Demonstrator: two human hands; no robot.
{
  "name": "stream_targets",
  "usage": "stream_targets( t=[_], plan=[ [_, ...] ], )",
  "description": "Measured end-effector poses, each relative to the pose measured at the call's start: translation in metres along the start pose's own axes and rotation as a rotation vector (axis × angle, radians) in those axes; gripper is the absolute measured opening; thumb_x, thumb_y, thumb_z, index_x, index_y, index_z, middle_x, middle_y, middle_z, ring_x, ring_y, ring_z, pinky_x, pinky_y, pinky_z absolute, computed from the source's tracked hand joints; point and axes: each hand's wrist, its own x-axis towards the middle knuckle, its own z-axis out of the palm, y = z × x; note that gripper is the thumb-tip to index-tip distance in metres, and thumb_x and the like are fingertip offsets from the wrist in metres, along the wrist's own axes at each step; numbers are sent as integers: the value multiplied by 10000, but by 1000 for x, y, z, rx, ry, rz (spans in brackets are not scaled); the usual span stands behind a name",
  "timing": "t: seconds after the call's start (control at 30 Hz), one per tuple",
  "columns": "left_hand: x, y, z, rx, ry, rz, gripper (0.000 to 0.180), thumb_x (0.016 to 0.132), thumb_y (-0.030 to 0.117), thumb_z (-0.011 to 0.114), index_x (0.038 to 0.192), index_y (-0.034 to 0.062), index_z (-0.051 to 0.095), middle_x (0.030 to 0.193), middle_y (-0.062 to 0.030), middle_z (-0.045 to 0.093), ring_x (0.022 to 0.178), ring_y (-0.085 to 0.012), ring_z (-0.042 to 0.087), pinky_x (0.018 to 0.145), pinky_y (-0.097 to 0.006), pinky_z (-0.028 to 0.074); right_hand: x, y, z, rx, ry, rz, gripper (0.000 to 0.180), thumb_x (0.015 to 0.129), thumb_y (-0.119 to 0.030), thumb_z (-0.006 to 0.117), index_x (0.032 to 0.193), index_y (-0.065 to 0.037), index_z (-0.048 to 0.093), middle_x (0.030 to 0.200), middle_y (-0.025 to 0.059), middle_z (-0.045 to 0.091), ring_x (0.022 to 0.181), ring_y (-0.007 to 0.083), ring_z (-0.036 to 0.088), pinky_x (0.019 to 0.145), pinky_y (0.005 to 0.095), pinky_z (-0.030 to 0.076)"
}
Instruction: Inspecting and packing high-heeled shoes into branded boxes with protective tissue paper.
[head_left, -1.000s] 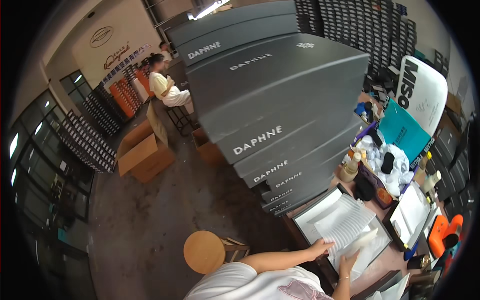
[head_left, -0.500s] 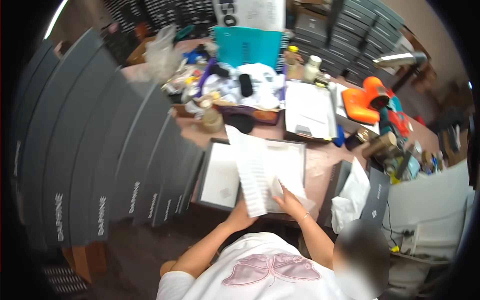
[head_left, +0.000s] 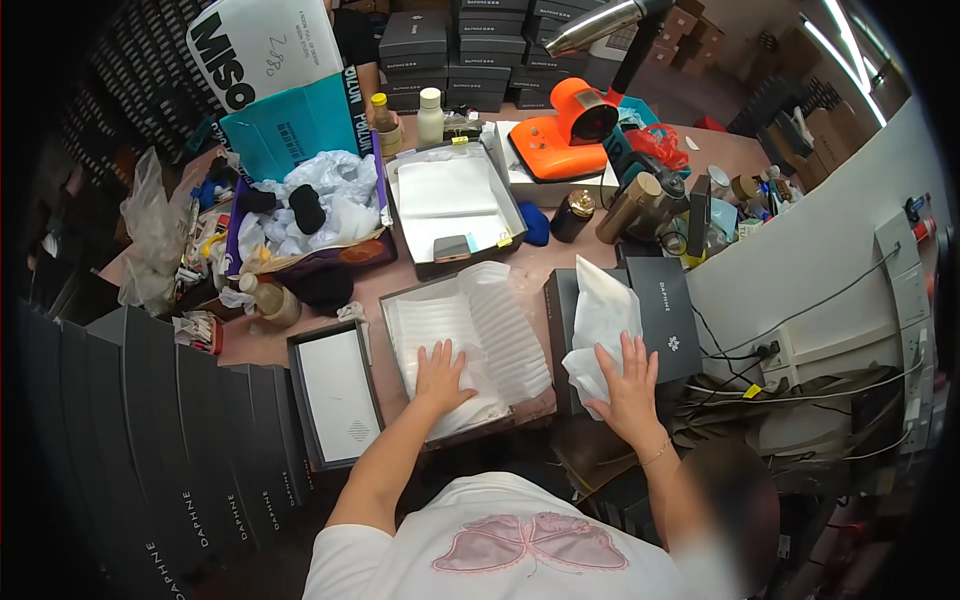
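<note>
My left hand (head_left: 440, 378) lies flat, fingers spread, on a ribbed white packing sheet (head_left: 445, 325). That sheet lines a shallow grey box (head_left: 388, 315) at the table's front edge, and a translucent flap (head_left: 510, 330) of it hangs over the box's right side. To the right, my open right hand (head_left: 628, 385) rests its spread fingers on a bundle in white tissue paper (head_left: 602, 318). The bundle lies on a dark grey shoe box (head_left: 660, 290); what the paper wraps is hidden. Left of the lined box stands a grey box lid (head_left: 335, 385) with a white inside.
Tall stacks of grey shoe boxes (head_left: 150, 420) crowd the left side. Behind stand a purple carton (head_left: 385, 245) of crumpled white paper, a paper-filled tray (head_left: 450, 190), an orange device (head_left: 560, 140) and several bottles, including a dark jar (head_left: 573, 215). Cables (head_left: 830, 320) run along the right panel.
The view has swung right. My left hand has let go of the ribbed sheet, which now lies down in the box. My right hand has moved right from the box to the tissue-wrapped bundle.
</note>
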Motion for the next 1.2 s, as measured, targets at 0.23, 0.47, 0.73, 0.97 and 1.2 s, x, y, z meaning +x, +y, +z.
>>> stream_targets(
  t=[0.23,0.47,0.73,0.97,1.2],
  plan=[
    [-9,-11,-16,-297,-8,29,480,802,340,650,1212,100,581,1405,-182,414,1365,-326,300,1081,-614,142,36,31,27,179,201,9,232,788,-79,629,1017,-75,665,1078,123,565,1067,317,532,930,453,407],
    [-49,39,-147,-1404,449,-48,344,937,279,571,1173,30,597,1106,-90,625,1066,-231,570,945,-324,422,84,17,-73,1029,425,-22,208,863,-20,571,1049,-23,664,837,45,637,677,104,525,625,236,425],
    [-115,53,-102,-2118,-22,5,673,884,453,591,1388,57,385,1331,-91,488,1202,-193,486,1002,-339,402,16,-162,-44,1579,-863,-915,209,912,-72,540,1061,5,665,829,69,606,708,139,536,650,255,412],
    [-163,-84,-98,-1056,375,-229,556,796,59,673,1302,24,444,1142,-92,611,1029,-190,594,871,-318,492,16,-110,40,2317,-1189,215,737,911,-152,587,1480,-84,125,1386,124,376,1108,211,527,849,389,535],
    [-36,-34,-42,-1953,404,-399,889,875,72,602,1502,127,-25,1435,-173,334,1247,-259,427,1020,-377,378,40,-134,142,1684,-572,430,821,881,-118,615,1494,-88,70,1336,147,412,1128,225,507,679,308,565]
  ],
)
